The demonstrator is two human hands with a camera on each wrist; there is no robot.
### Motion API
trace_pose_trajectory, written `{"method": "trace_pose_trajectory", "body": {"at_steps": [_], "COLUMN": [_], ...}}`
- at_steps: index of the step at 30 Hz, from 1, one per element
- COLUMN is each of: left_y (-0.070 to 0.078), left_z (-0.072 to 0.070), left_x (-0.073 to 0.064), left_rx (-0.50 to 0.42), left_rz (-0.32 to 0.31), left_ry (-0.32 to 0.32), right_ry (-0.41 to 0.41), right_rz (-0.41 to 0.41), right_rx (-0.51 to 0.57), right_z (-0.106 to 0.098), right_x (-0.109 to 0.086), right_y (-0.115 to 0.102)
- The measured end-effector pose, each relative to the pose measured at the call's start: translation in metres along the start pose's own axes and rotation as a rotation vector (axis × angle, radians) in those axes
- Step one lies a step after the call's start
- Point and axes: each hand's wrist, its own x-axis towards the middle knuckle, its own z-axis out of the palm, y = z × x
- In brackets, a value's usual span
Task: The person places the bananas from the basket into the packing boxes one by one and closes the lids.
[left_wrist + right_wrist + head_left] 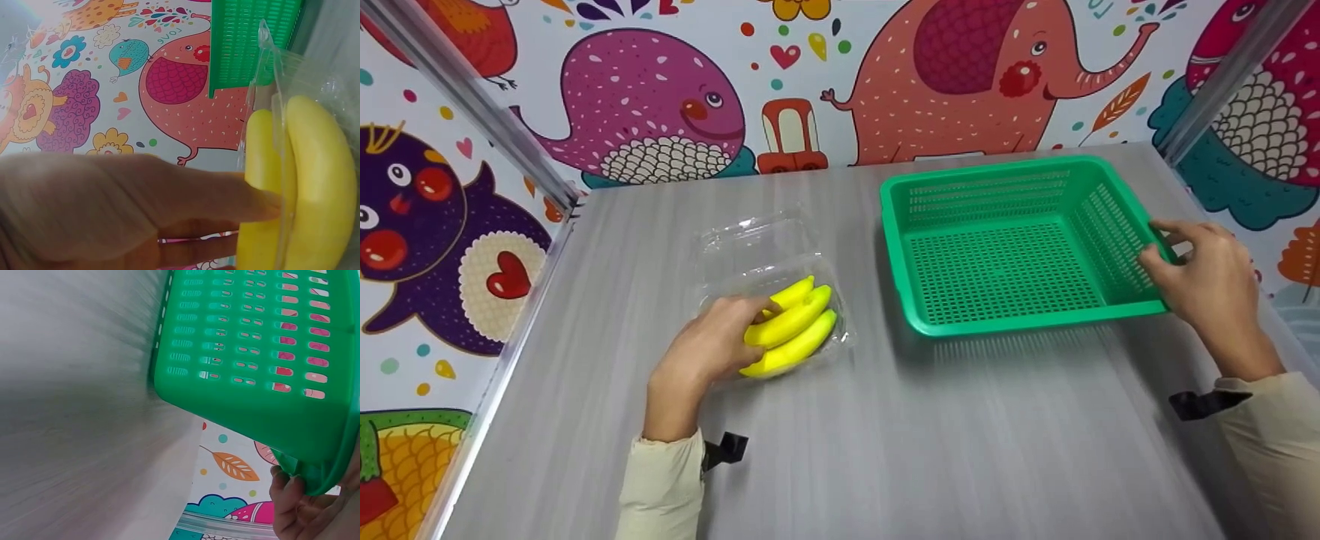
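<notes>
Three yellow bananas (791,319) lie side by side in a clear plastic clamshell box (840,341), whose lid (757,236) is folded back toward the wall. My left hand (709,341) reaches in from the left and grips the bananas at their near-left end. In the left wrist view its thumb (225,194) presses a banana behind the clear box wall; some fingertips are hidden. To the right stands a green plastic basket (911,300) with slotted sides and nothing in it. My right hand (1215,277) pinches its right rim, also seen in the right wrist view.
Everything stands on a grey wood-grain table (960,450). Cartoon-printed walls (810,67) rise behind and at both sides, with metal posts (502,112) at the back corners. A gap of bare table separates the box from the basket.
</notes>
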Motion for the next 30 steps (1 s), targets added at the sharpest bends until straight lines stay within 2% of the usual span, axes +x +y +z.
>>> {"method": "trace_pose_trajectory", "body": {"at_steps": [4, 10, 17, 22, 26, 30], "left_y": [0.0, -0.002, -0.001, 0.001, 0.003, 0.002], "left_z": [0.0, 0.0, 0.0, -0.004, -0.009, -0.015], "left_x": [-0.001, 0.0, 0.0, -0.003, -0.006, -0.01], "left_rx": [-0.003, 0.005, 0.001, -0.013, -0.026, -0.028], "left_rz": [0.0, 0.027, 0.01, -0.005, -0.015, 0.01], "left_ry": [0.002, 0.012, 0.019, 0.04, 0.074, 0.16], "right_ry": [-0.018, -0.025, 0.022, 0.001, 0.004, 0.036], "right_rz": [-0.013, 0.006, -0.023, -0.03, -0.046, -0.079], "right_rx": [0.044, 0.02, 0.012, 0.039, 0.103, 0.15], "right_z": [-0.003, -0.003, -0.004, -0.005, -0.006, -0.005], "right_x": [0.0, 0.001, -0.002, -0.001, -0.003, -0.004], "right_y": [0.001, -0.002, -0.003, -0.007, -0.018, -0.038]}}
